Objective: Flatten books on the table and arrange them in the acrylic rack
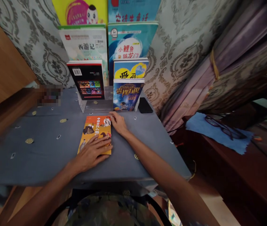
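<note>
An orange book [87,133] with Chinese lettering and painted figures on its cover lies closed on the cloth-covered table. My left hand [93,151] rests flat across its lower right part, fingers stretched out and slightly apart, hiding some of the cover. At the book's upper right corner, my right hand [119,123] has its fingers bent together, with thumb and index finger at the corner. Just behind the book stands a clear rack [98,106] holding upright books, among them a black book [88,86] on the left and a blue book [126,97] on the right.
Taller books, such as a white one [85,44] and a teal one [147,34], rise behind. A black phone [145,105] lies right of the rack. Glasses [227,127] sit on a blue cloth [196,122] at the right. A tied curtain [194,84] hangs beside the table [44,157].
</note>
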A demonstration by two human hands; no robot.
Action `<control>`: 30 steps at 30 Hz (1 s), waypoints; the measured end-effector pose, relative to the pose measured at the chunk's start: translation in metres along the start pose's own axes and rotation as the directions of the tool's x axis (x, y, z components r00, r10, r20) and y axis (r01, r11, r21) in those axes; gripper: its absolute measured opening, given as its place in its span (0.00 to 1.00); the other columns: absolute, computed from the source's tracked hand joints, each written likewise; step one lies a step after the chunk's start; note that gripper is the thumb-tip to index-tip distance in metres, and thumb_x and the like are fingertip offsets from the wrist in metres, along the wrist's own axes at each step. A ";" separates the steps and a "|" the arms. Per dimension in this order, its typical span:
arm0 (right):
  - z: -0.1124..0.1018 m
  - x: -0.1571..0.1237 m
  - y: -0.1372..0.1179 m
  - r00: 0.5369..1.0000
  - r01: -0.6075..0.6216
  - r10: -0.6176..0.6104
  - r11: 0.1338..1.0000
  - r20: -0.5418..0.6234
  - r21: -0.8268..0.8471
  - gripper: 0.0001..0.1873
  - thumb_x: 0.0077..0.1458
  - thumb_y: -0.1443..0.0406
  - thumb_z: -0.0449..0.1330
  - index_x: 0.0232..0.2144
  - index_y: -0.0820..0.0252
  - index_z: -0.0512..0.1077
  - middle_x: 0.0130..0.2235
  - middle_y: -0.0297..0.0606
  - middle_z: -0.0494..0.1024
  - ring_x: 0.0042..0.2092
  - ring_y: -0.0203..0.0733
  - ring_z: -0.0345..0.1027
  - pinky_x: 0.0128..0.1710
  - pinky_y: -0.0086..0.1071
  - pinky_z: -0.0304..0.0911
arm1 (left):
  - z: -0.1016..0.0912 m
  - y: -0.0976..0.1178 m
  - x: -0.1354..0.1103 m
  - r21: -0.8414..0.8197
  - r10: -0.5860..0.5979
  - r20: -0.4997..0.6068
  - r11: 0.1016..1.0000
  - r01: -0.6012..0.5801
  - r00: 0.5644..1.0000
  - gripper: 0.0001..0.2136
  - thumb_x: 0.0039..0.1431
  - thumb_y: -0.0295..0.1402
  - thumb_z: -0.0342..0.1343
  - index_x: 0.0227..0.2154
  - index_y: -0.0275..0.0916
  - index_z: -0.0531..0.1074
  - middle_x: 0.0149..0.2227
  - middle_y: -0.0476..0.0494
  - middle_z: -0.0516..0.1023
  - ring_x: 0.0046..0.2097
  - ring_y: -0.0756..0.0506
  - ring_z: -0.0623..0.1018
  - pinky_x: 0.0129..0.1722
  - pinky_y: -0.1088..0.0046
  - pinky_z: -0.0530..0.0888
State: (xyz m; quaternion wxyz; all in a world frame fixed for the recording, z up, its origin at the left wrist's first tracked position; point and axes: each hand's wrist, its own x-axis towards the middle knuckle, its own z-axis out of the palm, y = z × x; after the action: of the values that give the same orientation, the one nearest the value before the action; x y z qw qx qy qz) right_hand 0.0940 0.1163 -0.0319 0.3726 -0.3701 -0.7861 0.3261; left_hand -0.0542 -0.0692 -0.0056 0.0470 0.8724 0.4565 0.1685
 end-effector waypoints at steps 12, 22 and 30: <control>-0.026 -0.065 -0.024 0.997 0.073 -0.069 0.993 0.043 -0.097 0.15 0.64 0.67 0.51 0.50 0.56 0.72 0.46 0.41 0.82 0.45 0.44 0.76 0.47 0.36 0.68 | -0.026 -0.023 -0.024 -0.213 -0.174 -0.219 0.969 0.127 0.960 0.16 0.70 0.38 0.48 0.30 0.41 0.78 0.37 0.46 0.83 0.46 0.45 0.80 0.59 0.60 0.67; -0.022 -0.076 -0.033 0.996 0.087 -0.083 0.989 0.039 -0.119 0.15 0.62 0.69 0.52 0.48 0.57 0.74 0.46 0.44 0.82 0.45 0.48 0.76 0.47 0.40 0.69 | -0.034 -0.074 0.027 -0.050 -0.312 -0.154 0.950 0.308 0.937 0.15 0.69 0.40 0.45 0.38 0.40 0.76 0.40 0.43 0.80 0.43 0.43 0.77 0.45 0.67 0.73; -0.027 -0.073 -0.031 0.990 0.137 -0.141 0.983 -0.027 -0.120 0.14 0.61 0.69 0.54 0.44 0.55 0.78 0.43 0.42 0.81 0.47 0.48 0.73 0.50 0.43 0.68 | -0.008 -0.104 0.081 0.054 -0.368 -0.060 0.927 0.371 0.928 0.20 0.68 0.34 0.45 0.60 0.36 0.68 0.63 0.33 0.69 0.64 0.37 0.69 0.63 0.51 0.64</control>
State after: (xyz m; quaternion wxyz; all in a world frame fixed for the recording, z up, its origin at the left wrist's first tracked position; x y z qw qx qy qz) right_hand 0.1384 0.0468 -0.0192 0.3858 -0.3412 -0.8212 0.2457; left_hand -0.0951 0.0558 -0.0026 0.0387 0.7675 0.6187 0.1633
